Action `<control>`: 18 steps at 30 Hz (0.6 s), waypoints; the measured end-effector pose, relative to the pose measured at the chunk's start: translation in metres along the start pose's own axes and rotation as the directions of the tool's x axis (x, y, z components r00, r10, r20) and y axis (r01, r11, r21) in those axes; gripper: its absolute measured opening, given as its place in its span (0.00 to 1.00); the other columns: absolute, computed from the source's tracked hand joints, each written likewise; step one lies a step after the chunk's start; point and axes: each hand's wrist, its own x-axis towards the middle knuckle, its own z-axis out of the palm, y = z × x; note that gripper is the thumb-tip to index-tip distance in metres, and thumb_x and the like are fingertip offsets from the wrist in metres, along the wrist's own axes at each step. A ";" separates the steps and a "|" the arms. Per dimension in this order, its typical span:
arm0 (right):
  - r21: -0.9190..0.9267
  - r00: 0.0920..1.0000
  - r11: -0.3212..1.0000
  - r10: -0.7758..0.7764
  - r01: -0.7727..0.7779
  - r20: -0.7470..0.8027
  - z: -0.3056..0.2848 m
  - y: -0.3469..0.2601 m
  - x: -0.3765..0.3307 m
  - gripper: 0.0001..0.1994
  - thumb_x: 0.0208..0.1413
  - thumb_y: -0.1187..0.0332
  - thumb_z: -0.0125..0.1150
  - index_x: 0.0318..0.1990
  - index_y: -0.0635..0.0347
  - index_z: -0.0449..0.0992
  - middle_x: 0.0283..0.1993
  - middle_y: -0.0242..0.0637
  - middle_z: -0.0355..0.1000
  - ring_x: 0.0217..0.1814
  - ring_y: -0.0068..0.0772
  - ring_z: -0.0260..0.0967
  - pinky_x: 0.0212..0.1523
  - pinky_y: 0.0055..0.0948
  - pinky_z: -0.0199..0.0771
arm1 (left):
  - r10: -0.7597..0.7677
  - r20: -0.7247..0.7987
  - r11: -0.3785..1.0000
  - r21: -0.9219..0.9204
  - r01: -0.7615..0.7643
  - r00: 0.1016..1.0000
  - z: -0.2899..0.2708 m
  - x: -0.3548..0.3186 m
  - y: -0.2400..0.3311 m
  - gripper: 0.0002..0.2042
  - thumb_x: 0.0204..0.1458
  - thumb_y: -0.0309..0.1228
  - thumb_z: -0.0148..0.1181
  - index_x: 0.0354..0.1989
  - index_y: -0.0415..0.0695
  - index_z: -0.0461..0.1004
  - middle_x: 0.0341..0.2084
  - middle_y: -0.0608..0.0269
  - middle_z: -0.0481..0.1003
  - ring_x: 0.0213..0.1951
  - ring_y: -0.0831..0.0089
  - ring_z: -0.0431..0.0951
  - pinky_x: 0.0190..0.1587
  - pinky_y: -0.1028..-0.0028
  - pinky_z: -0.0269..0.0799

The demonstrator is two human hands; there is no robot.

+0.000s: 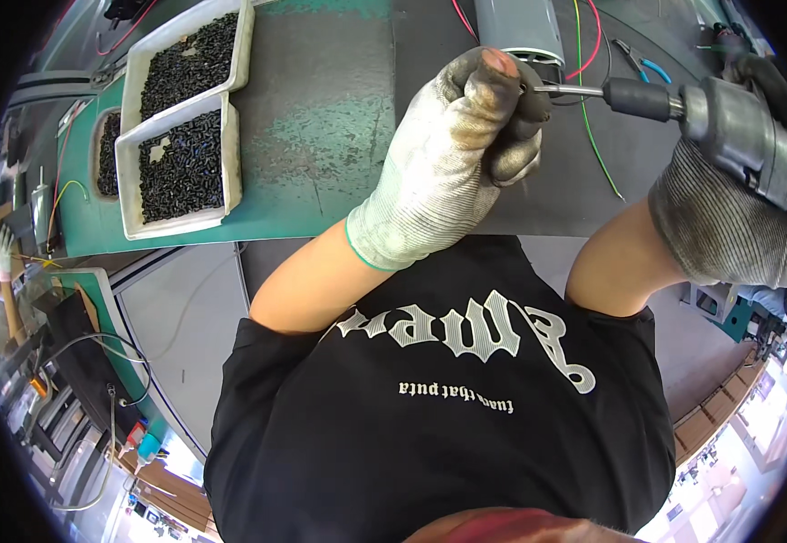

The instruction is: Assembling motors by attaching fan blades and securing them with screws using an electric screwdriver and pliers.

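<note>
My right hand [728, 213], in a grey striped work glove, is wrapped round a dark power screwdriver [742, 136] held level above the bench. Its long steel bit [574, 90] points left, toward my other hand. My left hand [461, 136], in a white glove with dirty fingers, is closed in a pinch at the bit's tip. Whatever small piece lies between those fingers is mostly hidden. One fingertip shows bare through the glove. Just beyond the left hand lies a grey rounded housing [518, 25].
Two white bins [233, 158] of small black screw-like parts [181, 167] stand at the left, beside a recess [106, 154] with more. Blue-handled pliers [654, 71], a red wire [597, 41] and a green wire [599, 154] lie at the back right. The bench edge [289, 237] runs before me.
</note>
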 end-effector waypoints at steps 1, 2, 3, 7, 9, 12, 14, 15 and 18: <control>-0.009 1.000 1.000 -0.004 0.004 -0.001 -0.001 0.001 0.001 0.19 0.52 0.71 0.58 0.51 0.66 0.68 0.48 0.42 0.67 0.45 0.34 0.67 0.46 0.31 0.70 | 0.011 -0.051 0.997 0.074 -0.007 0.999 0.001 -0.001 0.001 0.17 0.55 0.49 0.58 0.37 0.46 0.70 0.21 0.72 0.63 0.20 0.83 0.59 0.28 0.79 0.61; -0.016 1.000 1.000 -0.008 0.008 -0.001 -0.005 0.001 0.006 0.19 0.53 0.71 0.58 0.52 0.66 0.68 0.48 0.42 0.67 0.45 0.34 0.67 0.46 0.31 0.70 | 0.010 -0.055 0.997 0.074 -0.006 0.998 -0.001 0.001 0.000 0.17 0.55 0.49 0.58 0.37 0.46 0.70 0.21 0.72 0.63 0.20 0.83 0.59 0.28 0.79 0.61; -0.023 1.000 1.000 -0.010 0.010 -0.002 0.002 -0.001 -0.007 0.19 0.53 0.70 0.58 0.52 0.66 0.68 0.48 0.42 0.67 0.45 0.34 0.67 0.45 0.31 0.71 | 0.020 -0.023 0.996 0.091 -0.018 1.000 -0.004 0.003 0.000 0.17 0.55 0.49 0.59 0.37 0.46 0.70 0.22 0.72 0.64 0.20 0.83 0.60 0.28 0.80 0.61; -0.052 1.000 0.999 -0.014 0.014 -0.010 -0.002 0.001 -0.006 0.19 0.53 0.70 0.58 0.52 0.66 0.68 0.49 0.42 0.67 0.44 0.33 0.68 0.45 0.29 0.71 | 0.052 0.011 0.970 0.239 -0.053 0.999 -0.006 0.004 -0.002 0.18 0.55 0.49 0.60 0.37 0.45 0.70 0.23 0.72 0.65 0.20 0.84 0.62 0.27 0.82 0.62; -0.074 1.000 0.997 -0.015 0.014 -0.020 -0.005 0.001 -0.005 0.19 0.54 0.69 0.59 0.52 0.66 0.68 0.49 0.42 0.67 0.44 0.33 0.68 0.44 0.29 0.71 | 0.085 -0.021 0.888 0.456 -0.066 0.996 -0.002 0.001 -0.002 0.20 0.54 0.50 0.60 0.36 0.44 0.69 0.23 0.73 0.65 0.20 0.84 0.62 0.25 0.84 0.60; -0.111 0.999 0.994 -0.016 0.012 -0.033 -0.006 -0.001 -0.001 0.19 0.54 0.69 0.59 0.52 0.67 0.68 0.49 0.42 0.67 0.43 0.32 0.68 0.44 0.28 0.72 | 0.047 -0.052 0.877 0.480 -0.016 0.998 -0.004 -0.007 -0.018 0.20 0.55 0.50 0.59 0.36 0.43 0.69 0.23 0.72 0.65 0.20 0.85 0.61 0.22 0.85 0.57; -0.137 0.999 0.990 -0.018 0.012 -0.039 -0.005 0.005 -0.007 0.19 0.54 0.69 0.59 0.53 0.67 0.68 0.49 0.42 0.66 0.43 0.32 0.68 0.43 0.27 0.72 | -0.136 -0.136 0.913 0.368 0.177 0.981 -0.003 -0.012 -0.023 0.19 0.58 0.48 0.57 0.36 0.42 0.69 0.23 0.71 0.66 0.19 0.85 0.60 0.20 0.85 0.54; -0.151 0.999 0.988 -0.019 0.013 -0.042 -0.001 0.009 -0.009 0.19 0.55 0.69 0.59 0.53 0.67 0.67 0.49 0.42 0.66 0.43 0.32 0.68 0.43 0.27 0.72 | -0.142 -0.140 0.913 0.363 0.185 0.980 -0.009 -0.011 -0.028 0.19 0.58 0.48 0.57 0.36 0.42 0.69 0.23 0.71 0.66 0.19 0.85 0.60 0.20 0.85 0.54; -0.182 0.999 0.983 -0.027 0.019 -0.041 -0.003 0.012 -0.010 0.19 0.55 0.68 0.59 0.53 0.67 0.67 0.50 0.42 0.66 0.42 0.31 0.69 0.42 0.26 0.72 | -0.517 0.193 0.795 -0.254 0.551 0.834 -0.020 -0.003 -0.034 0.18 0.57 0.47 0.57 0.38 0.44 0.69 0.24 0.70 0.67 0.20 0.83 0.61 0.23 0.84 0.56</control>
